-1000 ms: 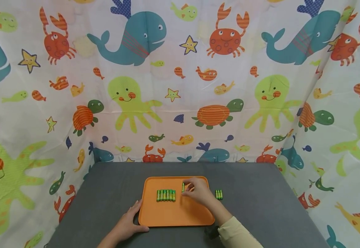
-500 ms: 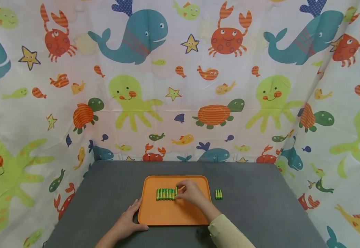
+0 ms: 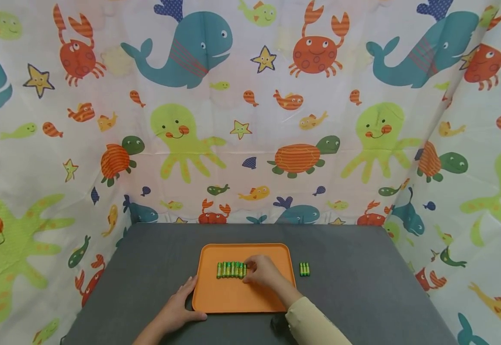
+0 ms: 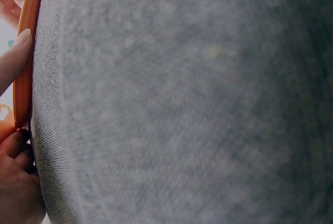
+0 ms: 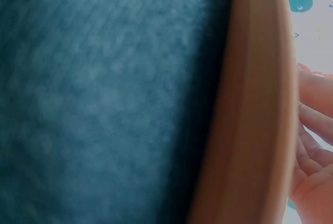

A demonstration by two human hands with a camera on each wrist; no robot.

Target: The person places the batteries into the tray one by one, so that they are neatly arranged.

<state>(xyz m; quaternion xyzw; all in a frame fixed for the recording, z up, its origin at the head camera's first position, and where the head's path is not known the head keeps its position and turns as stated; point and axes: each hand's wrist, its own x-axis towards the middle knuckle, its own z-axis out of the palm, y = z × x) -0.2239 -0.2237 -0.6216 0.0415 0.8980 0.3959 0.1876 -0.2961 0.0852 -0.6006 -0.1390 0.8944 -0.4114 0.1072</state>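
Observation:
In the head view, my right hand [image 3: 265, 275] is over the orange tray [image 3: 224, 299]. Its thumb and forefinger pinch a small green battery [image 3: 244, 271] by the ends, at the right end of a row of batteries [image 3: 229, 270]. These stand side by side, green and yellow, close together. My left hand [image 3: 179, 302] rests against the tray's front left corner, fingers along the left side and thumb at the front edge. The left wrist view shows the thumb [image 4: 16, 57] touching the tray wall. In the right wrist view, the tray's rim partly hides the right hand [image 5: 315, 166].
Three more green batteries [image 3: 304, 269] lie in a group on the grey table [image 3: 341, 297], right of the tray. A curtain [image 3: 250, 139] printed with sea animals hangs behind the table and along both sides.
My right hand has carried the battery leftward across the tray to the right end of the row. My left hand has stayed at the tray's corner.

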